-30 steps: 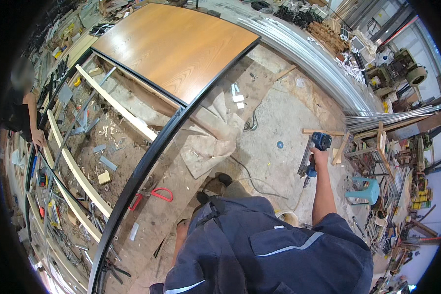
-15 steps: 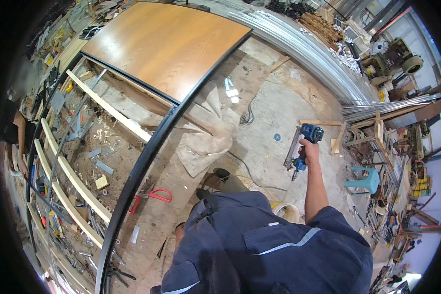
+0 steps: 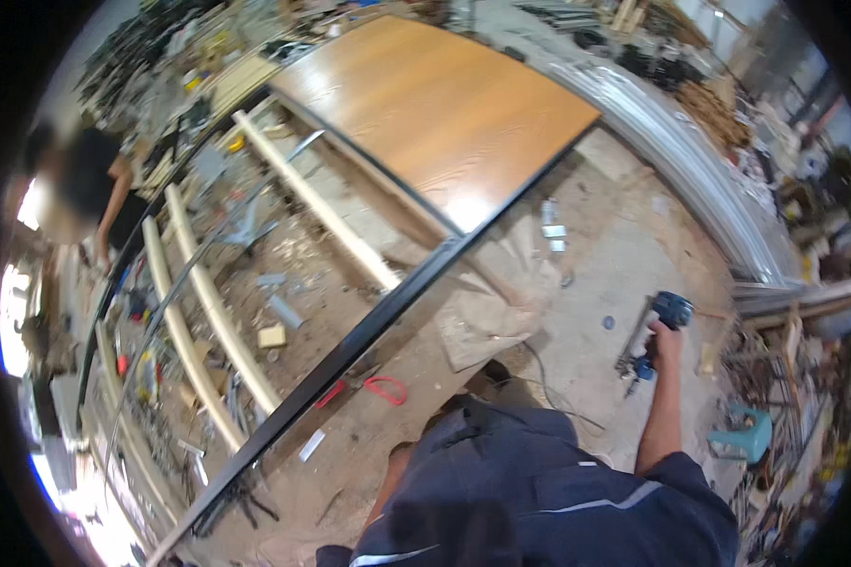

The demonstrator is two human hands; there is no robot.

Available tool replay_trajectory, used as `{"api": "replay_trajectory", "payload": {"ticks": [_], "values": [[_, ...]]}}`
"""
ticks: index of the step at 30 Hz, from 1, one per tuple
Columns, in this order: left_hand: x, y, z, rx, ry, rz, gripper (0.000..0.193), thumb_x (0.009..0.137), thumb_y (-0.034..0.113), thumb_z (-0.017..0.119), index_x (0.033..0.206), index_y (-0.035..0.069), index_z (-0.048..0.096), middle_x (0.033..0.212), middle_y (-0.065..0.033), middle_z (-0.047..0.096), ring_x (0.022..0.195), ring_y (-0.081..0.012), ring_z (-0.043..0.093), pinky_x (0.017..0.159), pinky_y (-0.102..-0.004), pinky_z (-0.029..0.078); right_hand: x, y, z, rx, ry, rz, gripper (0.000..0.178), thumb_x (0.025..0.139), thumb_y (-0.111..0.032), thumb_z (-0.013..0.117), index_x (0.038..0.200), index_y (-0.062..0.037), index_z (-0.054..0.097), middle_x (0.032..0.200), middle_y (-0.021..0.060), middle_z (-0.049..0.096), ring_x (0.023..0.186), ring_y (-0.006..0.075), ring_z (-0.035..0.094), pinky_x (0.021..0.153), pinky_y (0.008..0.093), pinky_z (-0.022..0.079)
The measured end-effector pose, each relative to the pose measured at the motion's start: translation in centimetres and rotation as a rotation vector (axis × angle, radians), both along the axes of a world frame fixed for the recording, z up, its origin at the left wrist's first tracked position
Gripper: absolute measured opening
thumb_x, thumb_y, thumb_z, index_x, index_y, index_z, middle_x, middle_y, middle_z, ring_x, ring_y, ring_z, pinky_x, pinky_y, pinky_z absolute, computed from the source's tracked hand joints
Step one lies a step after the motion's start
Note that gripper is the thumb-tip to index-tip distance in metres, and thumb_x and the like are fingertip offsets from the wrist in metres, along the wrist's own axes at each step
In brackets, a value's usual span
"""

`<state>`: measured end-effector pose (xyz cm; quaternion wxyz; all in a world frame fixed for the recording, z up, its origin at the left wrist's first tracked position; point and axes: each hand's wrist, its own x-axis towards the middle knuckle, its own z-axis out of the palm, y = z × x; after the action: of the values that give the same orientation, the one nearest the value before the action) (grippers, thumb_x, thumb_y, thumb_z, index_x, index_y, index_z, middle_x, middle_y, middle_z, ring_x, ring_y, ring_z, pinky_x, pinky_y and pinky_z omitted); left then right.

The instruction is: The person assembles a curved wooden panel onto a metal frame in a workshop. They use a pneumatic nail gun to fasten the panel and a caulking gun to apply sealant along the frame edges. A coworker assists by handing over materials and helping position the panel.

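Right hand [image 3: 668, 342] grips the blue power tool [image 3: 654, 333] at the right of the frame.

Its fingers are clenched around the tool's handle, and the tool hangs over the dusty floor [image 3: 624, 246], well apart from the black frame rail [image 3: 369, 331] crossing the centre. The left hand is out of sight behind the dark blue work shirt [image 3: 539, 491]. Red-handled pliers [image 3: 378, 387] lie just beside the rail, the wood-grain panel [image 3: 435, 113] fills the upper centre, and another person [image 3: 99, 189] stands upper left.
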<state>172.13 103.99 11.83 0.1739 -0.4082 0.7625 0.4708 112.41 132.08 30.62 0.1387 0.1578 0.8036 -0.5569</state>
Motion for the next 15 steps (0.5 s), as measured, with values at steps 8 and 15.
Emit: {"api": "replay_trajectory", "payload": {"ticks": [8, 15], "values": [[0.4, -0.4, -3.5, 0.059, -0.013, 0.038, 0.046, 0.098, 0.041, 0.053, 0.126, 0.006, 0.063, 0.124, -0.0225, 0.065, 0.115, -0.0380, 0.062, 0.098, -0.0403, 0.047, 0.9, -2.6, 1.8, -0.180, 0.092, -0.041, 0.015, 0.077, -0.011, 0.075, 0.084, -0.0037, 0.064, 0.061, 0.0052, 0.059, 0.048, 0.0175, 0.058, 0.047, 0.0329, 0.048], [-2.6, -2.9, 12.2, 0.192, -0.022, -0.108, 0.044, 0.098, 0.037, 0.056, 0.127, 0.004, 0.063, 0.126, -0.0224, 0.064, 0.116, -0.0367, 0.062, 0.099, -0.0402, 0.047, 4.5, -5.5, 6.7, -0.386, 0.092, -0.048, 0.018, 0.082, -0.015, 0.073, 0.093, -0.0045, 0.063, 0.071, 0.0035, 0.060, 0.053, 0.0148, 0.057, 0.049, 0.0305, 0.048]]}}
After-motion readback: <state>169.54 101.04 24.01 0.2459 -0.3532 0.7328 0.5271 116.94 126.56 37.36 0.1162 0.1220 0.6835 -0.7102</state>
